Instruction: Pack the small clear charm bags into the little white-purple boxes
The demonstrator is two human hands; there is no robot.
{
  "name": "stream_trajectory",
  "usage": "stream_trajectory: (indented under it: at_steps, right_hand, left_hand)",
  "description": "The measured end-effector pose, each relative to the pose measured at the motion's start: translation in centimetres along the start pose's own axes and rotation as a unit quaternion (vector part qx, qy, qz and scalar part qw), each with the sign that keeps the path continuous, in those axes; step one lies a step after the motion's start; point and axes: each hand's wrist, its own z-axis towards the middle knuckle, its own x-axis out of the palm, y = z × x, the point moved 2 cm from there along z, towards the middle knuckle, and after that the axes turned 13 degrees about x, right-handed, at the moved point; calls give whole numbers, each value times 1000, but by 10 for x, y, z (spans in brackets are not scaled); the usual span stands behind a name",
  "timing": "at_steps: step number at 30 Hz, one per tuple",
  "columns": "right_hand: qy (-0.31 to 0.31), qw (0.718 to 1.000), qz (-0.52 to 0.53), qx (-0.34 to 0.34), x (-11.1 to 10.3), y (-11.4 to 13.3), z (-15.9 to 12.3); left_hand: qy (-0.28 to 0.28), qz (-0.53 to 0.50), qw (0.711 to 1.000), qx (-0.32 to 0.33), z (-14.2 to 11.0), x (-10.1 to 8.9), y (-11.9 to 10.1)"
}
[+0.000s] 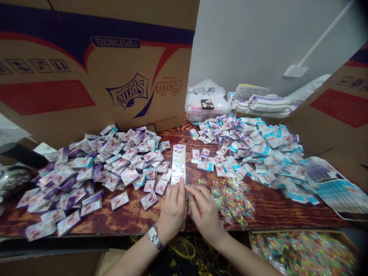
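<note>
Along a dark wooden table point(138, 220), the left hand point(172, 211) seems to pinch the lower end of a long sticker strip point(178, 163), lying between heaps of small packets point(115, 165). Thin and light, it would likely flex, so its bottom edge suits gripping. Just beside, the right hand point(204, 212) curls narrowly, empty, near a clear bag of colourful stickers point(232, 201).

Left hand point(172, 211) and right hand point(205, 216) side by side, palms down, low in the centre of view

Left hand nearly upright, fingers point(179, 190) together and pointing forward; right hand angled inward, fingers point(195, 193) lightly curved toward the left hand, fingertips just beside it. Left forearm point(132, 257) slanting in from the lower left, right forearm point(244, 260) from the lower right, both converging at the wrists toward the hands.
</note>
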Motion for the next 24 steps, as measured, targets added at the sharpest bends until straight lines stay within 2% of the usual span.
stream_trajectory:
  at_steps: [3, 5, 7, 9, 11, 13, 15, 17, 20, 22, 24]
  right_hand:
    - [6, 998, -12, -54, 6, 0, -10]
    - [60, 998, 3, -34, 8, -9, -8]
    - [122, 992, 11, 5, 7, -24, 4]
    - [148, 989, -17, 11, 7, -43, 26]
    - [141, 985, -95, -27, 10, -61, 52]
    - [176, 961, -199, -73, 22, -76, 76]
    - [219, 933, -265, -104, 37, -85, 94]
    - [246, 918, -286, -121, 49, -90, 105]
    - [257, 911, -295, -132, 58, -91, 107]
    - [255, 909, -301, -135, 58, -90, 104]
    - [252, 908, -305, -137, 57, -87, 100]
  left_hand:
    - [10, 2, 1000, 0, -3, 1, 3]
    - [26, 19, 999, 13, -3, -6, 12]
    - [44, 68, 997, 18, -1, -22, 29]
    - [44, 151, 987, -15, 5, -44, 57]
    - [36, 239, 969, -61, 14, -67, 92]
    - [44, 308, 945, -98, 22, -84, 127]
    - [59, 342, 928, -135, 28, -92, 156]
    - [73, 345, 922, -159, 30, -93, 175]
    - [55, 326, 931, -156, 28, -86, 178]
    - [12, 290, 947, -134, 25, -80, 163]
    - [-25, 200, 974, -106, 22, -72, 138]
